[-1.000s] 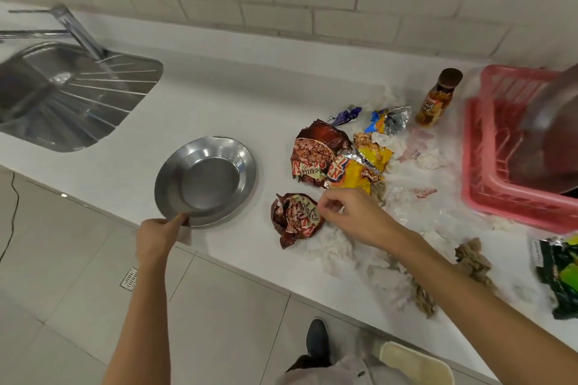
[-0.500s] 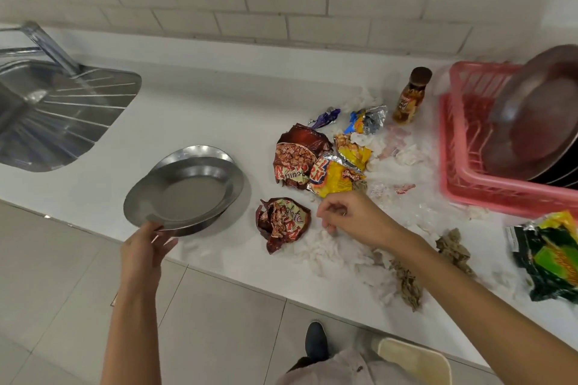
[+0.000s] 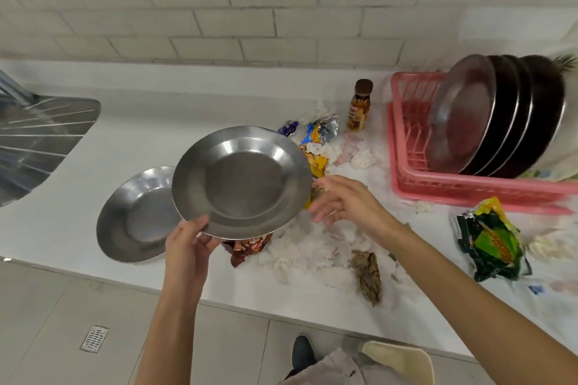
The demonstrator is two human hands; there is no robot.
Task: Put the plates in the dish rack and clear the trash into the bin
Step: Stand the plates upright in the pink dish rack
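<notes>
Left hand (image 3: 187, 247) pinches the near rim of a steel plate (image 3: 242, 181), thumb on top, and the plate is up off the white counter (image 3: 131, 134), tilted toward the camera. Right hand (image 3: 341, 200) is open, fingers spread, empty, just off the plate's three o'clock edge; whether a fingertip touches the rim is hard to tell through the blur. A second steel plate (image 3: 137, 216) lies flat at the raised plate's eight o'clock. The pink dish rack (image 3: 406, 134) at two o'clock holds plates on edge. Wrappers and tissue (image 3: 306, 250) litter the counter between, a brown bottle (image 3: 359, 106) at one o'clock.
</notes>
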